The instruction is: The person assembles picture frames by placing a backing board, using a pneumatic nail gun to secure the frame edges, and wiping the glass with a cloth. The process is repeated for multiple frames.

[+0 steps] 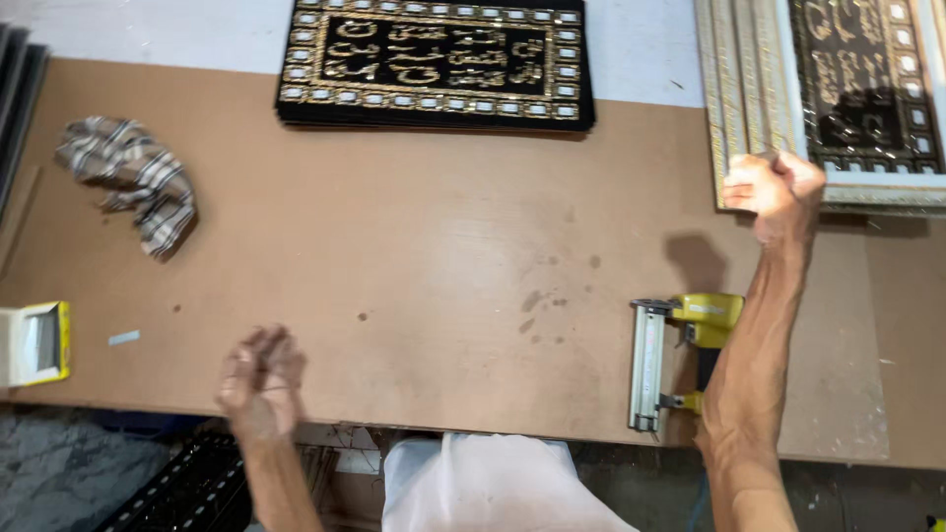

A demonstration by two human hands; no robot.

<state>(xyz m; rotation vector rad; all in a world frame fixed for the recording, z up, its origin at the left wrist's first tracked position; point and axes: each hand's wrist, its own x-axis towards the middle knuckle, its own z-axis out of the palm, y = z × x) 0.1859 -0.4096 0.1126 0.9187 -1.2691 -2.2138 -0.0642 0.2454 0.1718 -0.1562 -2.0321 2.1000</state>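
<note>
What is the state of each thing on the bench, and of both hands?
Left hand: loosely curled, empty, over the near edge of the board.
Right hand: closed on the corner of the framed picture.
Staple gun: lying flat on the board, not held.
Black panels: stacked flat, face up.
Checked cloth: crumpled.
Small yellow box: lying at the left edge.
Brown board: flat, stained.

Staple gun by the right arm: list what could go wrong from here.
1. The yellow staple gun lies at the brown board's near edge, right beside the forearm; a nudge might knock it off.
2. The right hand grips the corner of the ornate framed panel, whose far part is out of view; pulling by one corner could drag or tilt it.
</note>
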